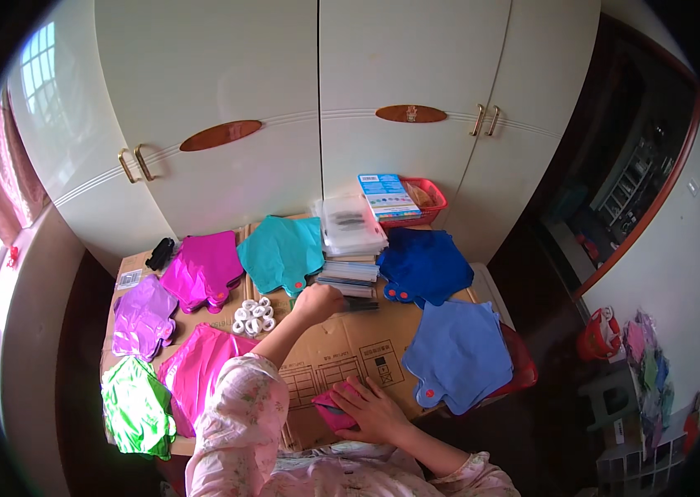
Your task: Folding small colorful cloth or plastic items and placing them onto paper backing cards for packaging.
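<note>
My left hand [319,304] is closed at the near end of a stack of narrow grey and clear strips [350,275]. Its fingertips are turned away, so what they grip is hidden. Close to the table's front edge, my right hand [376,414] lies flat with fingers spread over a small folded pink piece [335,407], which looks like thin cloth or film and shows a dark strip along it. Left of my left hand sits a cluster of white rings [253,316]. Beyond the strips rests a pile of clear plastic sleeves [351,226].
Flat sheet piles ring the cardboard-covered table [350,340]: teal [283,253], magenta [199,269], purple [143,315], green [136,406], pink [201,364], dark blue [424,263] and light blue [457,352]. A red basket [441,195] holds a blue-and-white packet [389,197]. White cabinets stand behind.
</note>
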